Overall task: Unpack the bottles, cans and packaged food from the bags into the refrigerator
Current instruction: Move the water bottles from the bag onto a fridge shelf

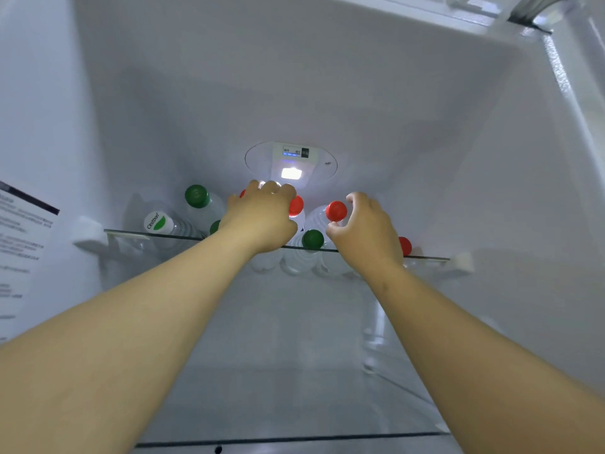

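Observation:
Several clear water bottles with red, green and white caps stand on the upper glass shelf (157, 235) inside the refrigerator. My left hand (262, 221) reaches in over the shelf, its fingers curled over the top of a red-capped bottle (296, 206) near the back. My right hand (363, 231) is beside another red-capped bottle (336, 211), with thumb and fingers curved around it; whether they touch it is unclear. A green-capped bottle (312, 239) stands at the shelf front between my hands. Another green cap (196, 195) and a white labelled cap (158, 222) show at the left.
The control panel and lamp (291, 165) glow on the back wall. A red cap (405, 245) shows behind my right wrist. A lower glass shelf (294, 439) runs along the bottom. A printed sticker (19, 244) is on the left wall.

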### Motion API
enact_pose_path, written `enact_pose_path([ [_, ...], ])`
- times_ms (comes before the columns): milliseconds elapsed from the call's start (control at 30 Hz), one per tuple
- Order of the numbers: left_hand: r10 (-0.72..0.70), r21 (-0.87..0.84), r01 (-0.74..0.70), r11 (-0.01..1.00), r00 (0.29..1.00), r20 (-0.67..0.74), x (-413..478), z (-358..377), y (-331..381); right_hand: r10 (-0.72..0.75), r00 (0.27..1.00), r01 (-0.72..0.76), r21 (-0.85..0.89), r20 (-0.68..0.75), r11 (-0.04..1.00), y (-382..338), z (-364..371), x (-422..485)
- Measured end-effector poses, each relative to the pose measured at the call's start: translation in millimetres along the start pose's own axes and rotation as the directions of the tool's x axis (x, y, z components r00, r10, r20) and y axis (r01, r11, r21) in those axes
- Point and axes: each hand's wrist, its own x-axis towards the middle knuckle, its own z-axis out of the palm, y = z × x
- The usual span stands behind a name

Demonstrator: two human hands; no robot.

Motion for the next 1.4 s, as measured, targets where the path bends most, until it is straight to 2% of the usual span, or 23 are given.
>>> enact_pose_path([
  [100,0.010,-0.093,-0.018,0.995,0.996,-0.086,-20,-4,1,0.041,0.999,-0.039,0.095,-0.012,0.995,-3,-4,-8],
  [233,-0.068,-0.335,-0.061,0.940,0.930,-0.361,-61,0,-2,0.124,0.989,-0.082,0.385,-0.085,0.919,-17,-15,-31],
  [300,-0.051,-0.311,-0.103,0.945,0.892,-0.449,-86,0,-4,0.105,0.987,-0.041,0.433,-0.125,0.901,-23,-20,-53],
  [367,0.017,-0.227,-0.140,0.964,0.881,-0.473,-113,1,-6,0.090,0.990,-0.031,0.472,-0.104,0.881,-27,-23,-82],
  [467,0.041,-0.228,-0.147,0.962,0.910,-0.412,-156,8,-6,0.091,0.996,-0.074,0.463,-0.015,0.883,-27,-24,-130],
  [667,-0.001,-0.328,-0.090,0.940,0.964,-0.267,-238,29,2,0.110,0.979,-0.163,0.327,0.174,0.931,-16,-22,-222],
  [933,0.044,-0.458,-0.050,0.888,0.999,-0.024,-330,59,21,0.227,0.912,-0.262,0.060,0.342,0.963,-4,-46,-320],
  [1133,0.135,-0.508,-0.034,0.861,0.977,0.164,-392,66,34,0.336,0.826,-0.315,-0.122,0.453,0.941,2,-78,-377],
  [1400,0.197,-0.544,0.043,0.838,0.906,0.376,-476,35,77,0.403,0.716,-0.372,-0.177,0.570,0.911,-3,-132,-457],
])
